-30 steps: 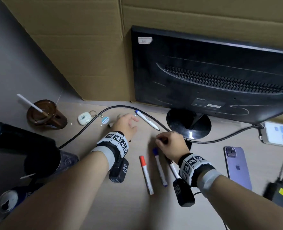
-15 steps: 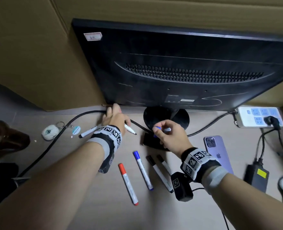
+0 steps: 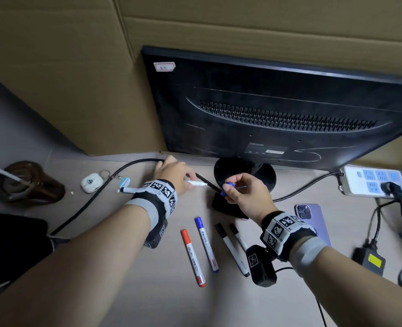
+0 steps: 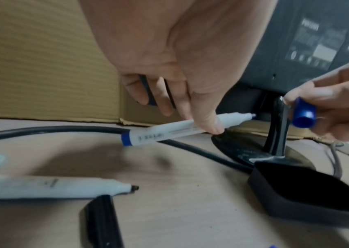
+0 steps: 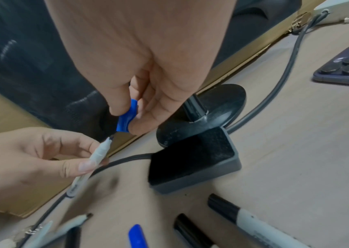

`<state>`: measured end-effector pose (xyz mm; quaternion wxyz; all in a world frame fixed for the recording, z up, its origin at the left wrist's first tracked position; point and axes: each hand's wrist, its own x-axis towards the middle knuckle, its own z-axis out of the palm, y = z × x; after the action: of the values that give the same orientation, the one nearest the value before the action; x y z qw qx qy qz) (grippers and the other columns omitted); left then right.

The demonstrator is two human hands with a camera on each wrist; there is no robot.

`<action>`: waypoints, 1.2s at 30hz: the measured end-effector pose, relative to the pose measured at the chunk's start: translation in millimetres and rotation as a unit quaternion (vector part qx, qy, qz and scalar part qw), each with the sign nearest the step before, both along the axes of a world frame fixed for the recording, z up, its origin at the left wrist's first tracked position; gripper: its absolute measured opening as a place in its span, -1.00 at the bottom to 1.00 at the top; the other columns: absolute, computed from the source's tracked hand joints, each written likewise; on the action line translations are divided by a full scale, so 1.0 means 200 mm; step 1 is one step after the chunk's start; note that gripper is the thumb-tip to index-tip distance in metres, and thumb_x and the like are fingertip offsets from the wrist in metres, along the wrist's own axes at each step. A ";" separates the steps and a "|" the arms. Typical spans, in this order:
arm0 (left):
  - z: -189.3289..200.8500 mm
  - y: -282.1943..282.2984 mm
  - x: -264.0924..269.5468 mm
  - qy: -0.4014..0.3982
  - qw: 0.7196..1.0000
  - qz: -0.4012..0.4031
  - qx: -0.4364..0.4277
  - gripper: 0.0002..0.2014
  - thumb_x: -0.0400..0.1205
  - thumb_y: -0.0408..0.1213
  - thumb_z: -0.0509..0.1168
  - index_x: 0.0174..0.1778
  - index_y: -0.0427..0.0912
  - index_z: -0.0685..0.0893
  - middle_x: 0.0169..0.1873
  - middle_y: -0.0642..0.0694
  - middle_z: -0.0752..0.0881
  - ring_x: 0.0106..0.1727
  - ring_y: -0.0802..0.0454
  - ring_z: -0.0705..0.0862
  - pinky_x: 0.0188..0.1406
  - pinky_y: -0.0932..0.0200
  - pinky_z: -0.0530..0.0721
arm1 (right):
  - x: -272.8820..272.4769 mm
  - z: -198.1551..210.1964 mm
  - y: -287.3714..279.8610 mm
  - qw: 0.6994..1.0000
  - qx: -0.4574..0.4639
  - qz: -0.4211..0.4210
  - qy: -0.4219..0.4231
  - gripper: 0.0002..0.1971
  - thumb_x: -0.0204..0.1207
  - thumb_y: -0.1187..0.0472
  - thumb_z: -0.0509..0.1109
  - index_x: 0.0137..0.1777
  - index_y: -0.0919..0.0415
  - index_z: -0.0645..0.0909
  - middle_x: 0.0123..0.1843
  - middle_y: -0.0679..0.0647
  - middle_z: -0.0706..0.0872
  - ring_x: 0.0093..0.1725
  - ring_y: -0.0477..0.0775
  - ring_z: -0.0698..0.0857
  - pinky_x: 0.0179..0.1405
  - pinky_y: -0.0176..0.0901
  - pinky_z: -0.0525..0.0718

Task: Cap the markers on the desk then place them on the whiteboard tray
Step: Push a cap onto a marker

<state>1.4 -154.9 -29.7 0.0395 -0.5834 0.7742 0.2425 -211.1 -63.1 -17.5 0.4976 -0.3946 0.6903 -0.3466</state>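
My left hand grips an uncapped white marker with a blue end, tip pointing right. My right hand pinches its blue cap between thumb and fingers. The cap's open end hangs just beyond the marker tip, a small gap apart. Capped red, blue and two black markers lie on the desk between my wrists. In the left wrist view an uncapped black marker lies beside a loose black cap. No whiteboard tray is in view.
A black monitor on a round stand rises right behind my hands. A black eraser and thick cable lie below them. To the right are a phone and power strip; left, a brown cup.
My left hand took the blue marker off the desk and lifted it. My right hand picked up the blue cap and brought it close to the marker tip.
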 end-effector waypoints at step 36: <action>0.41 0.59 0.13 0.259 0.962 0.071 0.053 -0.70 0.75 -0.20 0.34 -0.27 0.20 0.78 -0.54 0.27 0.69 -0.42 0.27 0.52 -0.27 0.21 0.47 | 0.09 0.39 0.25 0.984 -0.017 0.125 -0.127 -0.81 0.63 0.44 0.50 0.13 0.61 0.74 -0.09 0.57 0.83 -0.33 0.02 0.89 -0.25 -0.30 0.86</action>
<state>27.2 -37.4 52.2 -0.1490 -0.5507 0.7008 0.4282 -193.9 -13.1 61.3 0.6139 -0.4394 0.5606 -0.3405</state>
